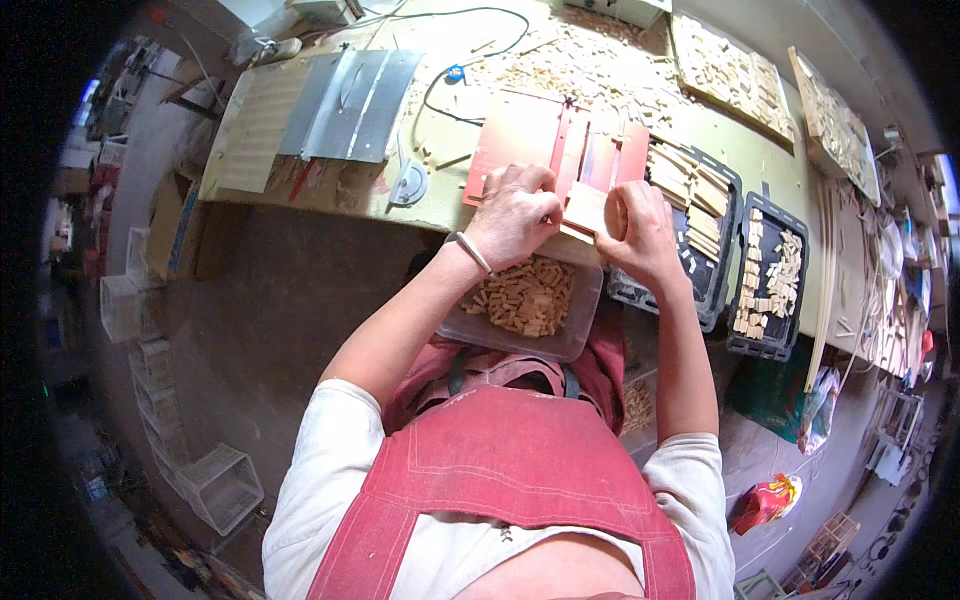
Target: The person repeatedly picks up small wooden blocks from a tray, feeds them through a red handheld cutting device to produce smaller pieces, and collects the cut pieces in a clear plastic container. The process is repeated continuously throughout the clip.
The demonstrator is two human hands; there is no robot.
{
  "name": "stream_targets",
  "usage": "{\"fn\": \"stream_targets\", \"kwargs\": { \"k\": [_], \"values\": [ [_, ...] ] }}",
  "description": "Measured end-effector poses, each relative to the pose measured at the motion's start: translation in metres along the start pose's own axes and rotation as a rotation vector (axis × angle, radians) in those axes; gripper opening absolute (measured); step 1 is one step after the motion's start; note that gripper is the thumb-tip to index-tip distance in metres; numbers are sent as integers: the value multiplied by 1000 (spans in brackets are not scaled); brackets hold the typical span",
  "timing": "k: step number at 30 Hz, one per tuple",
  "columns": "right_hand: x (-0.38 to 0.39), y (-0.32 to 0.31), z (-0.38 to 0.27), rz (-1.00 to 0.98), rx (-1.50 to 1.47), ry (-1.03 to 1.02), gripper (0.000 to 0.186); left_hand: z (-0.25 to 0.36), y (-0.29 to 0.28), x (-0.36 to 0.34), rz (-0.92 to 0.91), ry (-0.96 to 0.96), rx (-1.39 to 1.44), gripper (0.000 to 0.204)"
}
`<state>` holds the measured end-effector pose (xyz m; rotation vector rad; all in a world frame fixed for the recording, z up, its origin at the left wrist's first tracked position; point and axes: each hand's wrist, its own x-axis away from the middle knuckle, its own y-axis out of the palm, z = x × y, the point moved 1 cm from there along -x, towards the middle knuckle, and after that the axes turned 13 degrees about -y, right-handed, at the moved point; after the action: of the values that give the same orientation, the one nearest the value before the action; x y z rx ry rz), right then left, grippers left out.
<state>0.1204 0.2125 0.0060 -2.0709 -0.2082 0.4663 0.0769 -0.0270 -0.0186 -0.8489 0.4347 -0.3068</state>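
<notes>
A small bundle of pale wooden strips (585,207) lies between my hands at the near edge of a red slotted plate (513,135). My left hand (515,212), with a bangle at the wrist, is closed with its fingertips at the strips' left end. Curled round their right end is my right hand (642,232), thumb toward me. The exact fingertip contact is partly hidden. Below my hands, a clear plastic tub (570,340) rests at my lap, holding many small wooden blocks (530,297).
Right of the plate stand a black crate (715,290) of wooden strips and a smaller black tray (765,345) with short pieces. A grey metal plate (350,105) and a protractor gauge (409,184) lie left. Offcuts (600,65) and a black cable (525,25) spread behind.
</notes>
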Motion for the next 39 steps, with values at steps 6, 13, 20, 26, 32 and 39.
{"fn": "stream_targets", "kwargs": {
  "k": [6,13,20,26,32,39],
  "values": [
    [-3,-6,15,3,-142,-48,45,1,5,3,49,-13,3,11],
    [14,34,6,691,-922,269,42,3,7,5,53,-51,3,22],
    [-9,58,-10,884,-1049,327,55,0,12,1,93,-116,-10,51],
    [-15,66,-16,899,-1130,302,62,0,5,-12,-14,-119,-75,61],
    [-27,66,-13,935,-1260,278,66,-1,-3,-25,-62,-64,-141,68],
    [-27,66,-6,938,-1292,329,66,0,-4,-34,-117,-41,-238,65]
  ]
}}
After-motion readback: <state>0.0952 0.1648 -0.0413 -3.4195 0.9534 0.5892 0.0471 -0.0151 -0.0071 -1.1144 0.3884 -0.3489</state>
